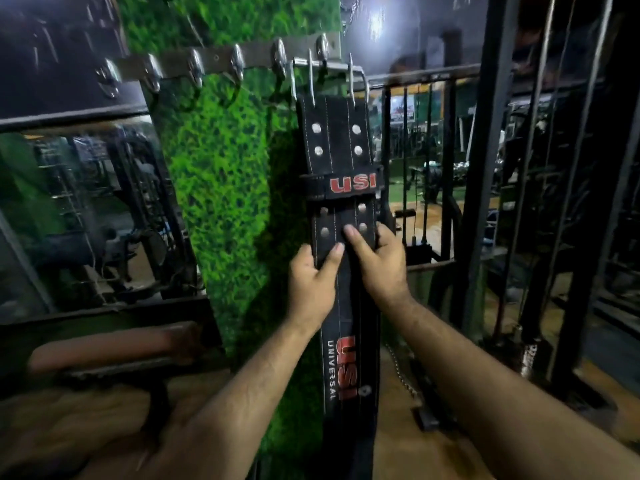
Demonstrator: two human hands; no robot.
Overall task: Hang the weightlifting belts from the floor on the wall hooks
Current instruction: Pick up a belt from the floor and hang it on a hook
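Nearest the lens, two bare forearms rising from the bottom edge toward the middle of the view. Beyond them, a tall panel of green artificial turf (pixel 221 174) as the largest surface, flanked by a mirror (pixel 79 209) on the left and dark rack uprights (pixel 485 161) on the right. One black weightlifting belt (pixel 337 154) hanging upright against the turf's right edge, marked "USI" in red on its keeper loop and again lower down beside "UNIVERSAL". Lower end out of sight below the frame. Double-prong metal buckle (pixel 329 76) at the top, level with the rightmost hook; whether actually caught on it, cannot tell. One hook rail (pixel 221 64) across the top of the turf, six hooks counted, the other five bare. Left hand (pixel 311 282) wrapped round the belt's left edge, thumb across the front, fingers hidden behind. Right hand (pixel 381 265) closed on the right edge, thumb pressed flat on the front beside the rivets. Eight rivets visible on the strap, four above the loop, four below. No containers anywhere in view.
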